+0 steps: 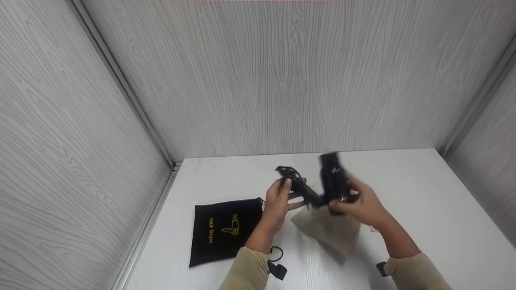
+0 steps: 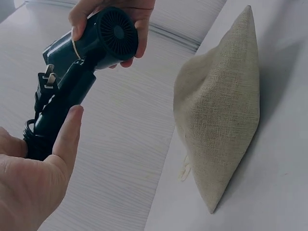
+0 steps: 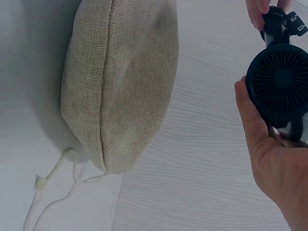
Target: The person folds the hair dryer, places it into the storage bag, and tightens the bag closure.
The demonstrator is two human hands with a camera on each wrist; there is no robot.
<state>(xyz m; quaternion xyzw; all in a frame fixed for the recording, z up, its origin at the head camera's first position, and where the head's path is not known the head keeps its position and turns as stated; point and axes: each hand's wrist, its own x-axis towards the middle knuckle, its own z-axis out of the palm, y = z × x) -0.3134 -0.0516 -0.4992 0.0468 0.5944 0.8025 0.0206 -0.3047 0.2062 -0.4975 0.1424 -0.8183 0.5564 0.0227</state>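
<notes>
A black hair dryer (image 2: 98, 41) is held up above the table between both hands. My right hand (image 1: 360, 203) grips its barrel, with the thumb and fingers on opposite sides near the round rear grille (image 3: 283, 79). At the handle and the bundled cord (image 1: 296, 177), my left hand (image 1: 278, 203) holds on with its fingers around them. The two-prong plug (image 2: 48, 82) sticks out beside the handle in the left wrist view. Below the dryer, a beige cloth drawstring bag (image 1: 326, 229) rests on the table, partly hidden by the right hand in the head view.
To the left lies a flat black pouch (image 1: 221, 231) with a yellow hair dryer print and lettering. A dark cord loop (image 1: 276, 253) shows beside the left wrist. Wood-grain panels (image 1: 282, 80) enclose the white table (image 1: 423, 181) at the back and sides.
</notes>
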